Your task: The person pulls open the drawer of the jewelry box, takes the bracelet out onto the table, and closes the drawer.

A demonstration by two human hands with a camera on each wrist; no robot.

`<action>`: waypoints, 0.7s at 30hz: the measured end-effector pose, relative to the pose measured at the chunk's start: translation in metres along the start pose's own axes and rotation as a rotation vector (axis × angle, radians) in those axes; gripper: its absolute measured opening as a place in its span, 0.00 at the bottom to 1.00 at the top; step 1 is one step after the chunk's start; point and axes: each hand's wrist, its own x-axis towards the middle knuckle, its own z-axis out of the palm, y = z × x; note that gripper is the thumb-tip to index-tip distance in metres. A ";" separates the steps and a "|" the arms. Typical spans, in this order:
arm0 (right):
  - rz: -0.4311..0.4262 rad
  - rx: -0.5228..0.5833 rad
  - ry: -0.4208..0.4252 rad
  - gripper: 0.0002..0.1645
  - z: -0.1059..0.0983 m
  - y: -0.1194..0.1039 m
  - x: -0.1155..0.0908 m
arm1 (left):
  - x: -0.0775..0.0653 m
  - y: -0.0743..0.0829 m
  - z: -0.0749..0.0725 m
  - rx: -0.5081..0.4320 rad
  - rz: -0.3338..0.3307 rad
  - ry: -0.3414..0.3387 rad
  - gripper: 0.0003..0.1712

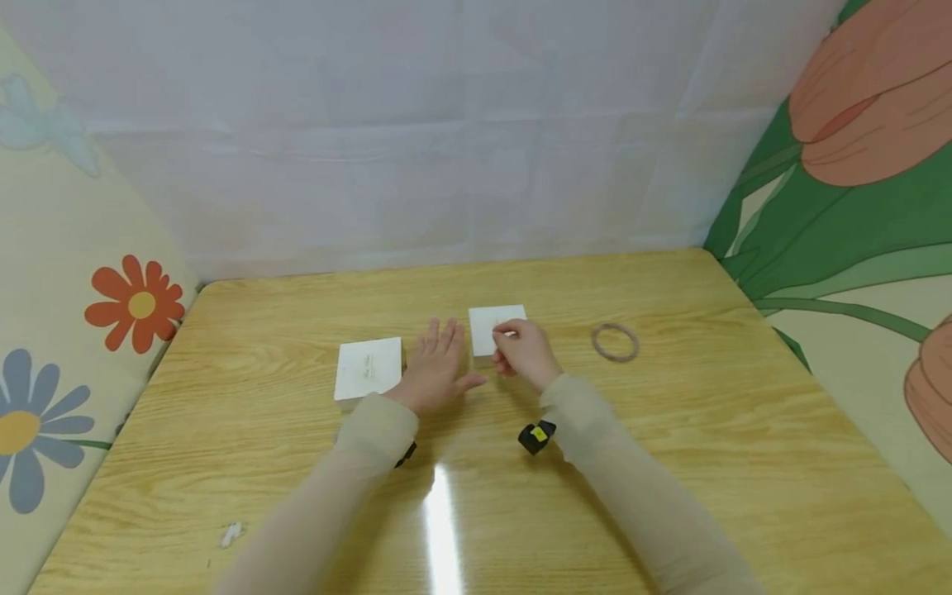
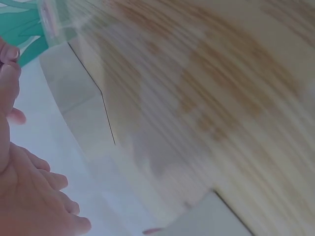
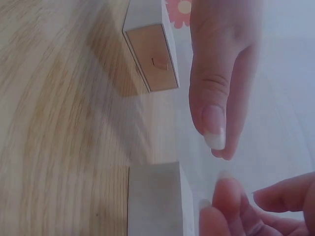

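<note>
Two small white boxes with faint gold print stand on the wooden table in the head view. Between the left box (image 1: 368,368) and the right box (image 1: 485,330), my left hand (image 1: 435,368) stretches forward with straight, spread fingers. Its edge overlaps the near corner of the left box. My right hand (image 1: 523,351) hovers over the near right part of the right box, fingers bent and thumb close to the index fingertip. In the right wrist view a narrow gap separates that thumb (image 3: 283,196) from the fingers, with nothing seen there. The left box's end (image 3: 155,59) carries a small pull loop.
A purplish-brown ring (image 1: 616,342) lies flat on the table (image 1: 714,463), right of the right box. Toward the front left is a small whitish scrap (image 1: 231,534). A white cloth wall (image 1: 446,149) rises behind the table, with flower-patterned panels (image 1: 855,273) at both sides.
</note>
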 end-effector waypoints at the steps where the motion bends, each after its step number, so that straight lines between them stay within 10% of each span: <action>1: -0.002 0.001 0.005 0.17 -0.002 0.001 0.000 | 0.001 0.001 0.001 0.003 0.001 0.000 0.52; 21: 0.019 0.004 0.087 0.19 -0.026 0.014 0.005 | 0.033 0.016 0.012 0.076 0.041 -0.025 0.50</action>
